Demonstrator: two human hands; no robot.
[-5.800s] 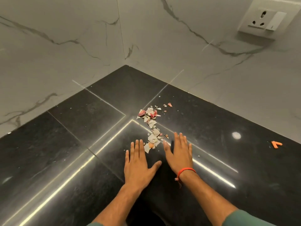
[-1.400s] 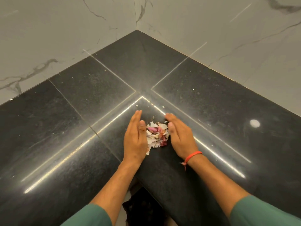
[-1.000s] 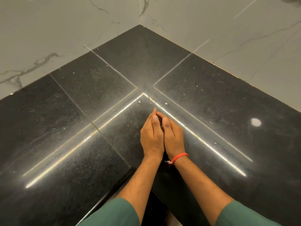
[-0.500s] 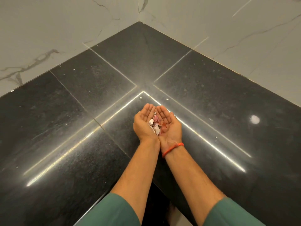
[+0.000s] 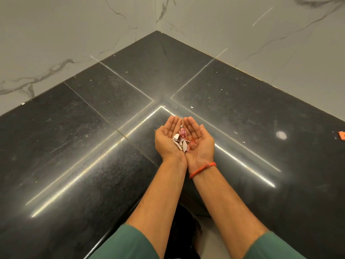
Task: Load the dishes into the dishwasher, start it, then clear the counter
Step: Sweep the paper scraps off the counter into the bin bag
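My left hand (image 5: 169, 139) and right hand (image 5: 199, 140) are cupped side by side, fingers (image 5: 172, 122) nearly straight, carrying the scraps (image 5: 182, 141): thin white and pink flakes. I judge clearing is almost done; small crumbs (image 5: 191, 107) and an orange piece (image 5: 341, 135) remain on the bench (image 5: 93, 146).

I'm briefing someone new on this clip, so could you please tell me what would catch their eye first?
The two cupped hands, left hand and right hand, held palm-up together above the black counter, carrying a small heap of pale and pink scraps. An orange piece lies at the counter's far right edge.
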